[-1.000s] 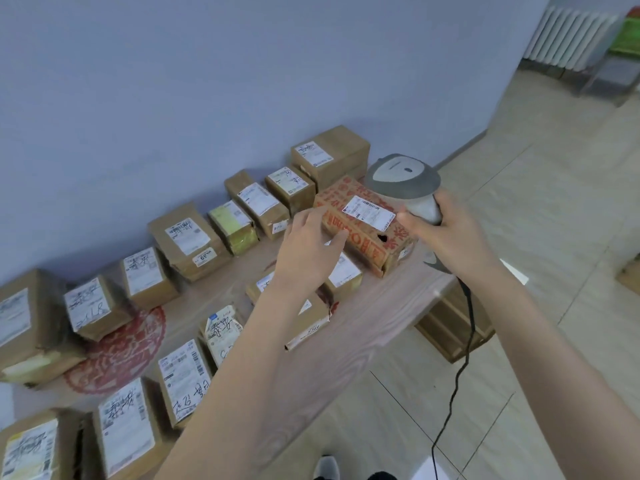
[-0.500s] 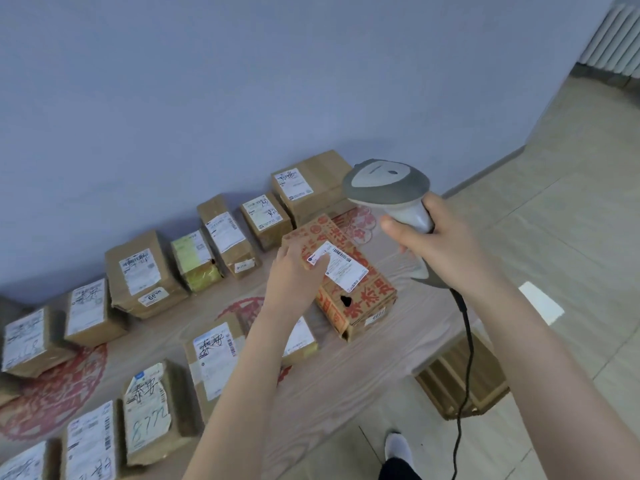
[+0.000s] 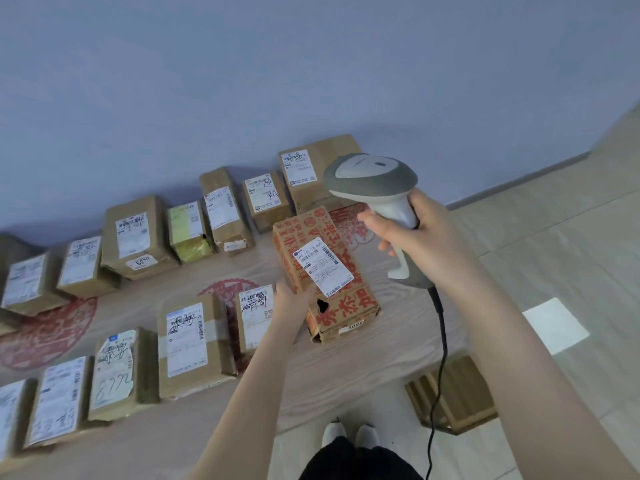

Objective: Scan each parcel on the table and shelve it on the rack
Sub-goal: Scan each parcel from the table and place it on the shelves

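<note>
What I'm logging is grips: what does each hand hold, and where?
The right hand grips the scanner by its handle; the left hand holds the red-printed parcel at its near left edge.

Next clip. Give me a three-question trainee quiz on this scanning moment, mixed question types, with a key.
1. True or false: the right hand grips the grey handheld barcode scanner by its handle.
2. Which parcel does the left hand hold? A) the red-printed cardboard box; B) a yellow-green parcel; C) a brown box marked 8772.
3. Fill in: the box's white barcode label faces ____.
Key: 1 true; 2 A; 3 up.
</note>
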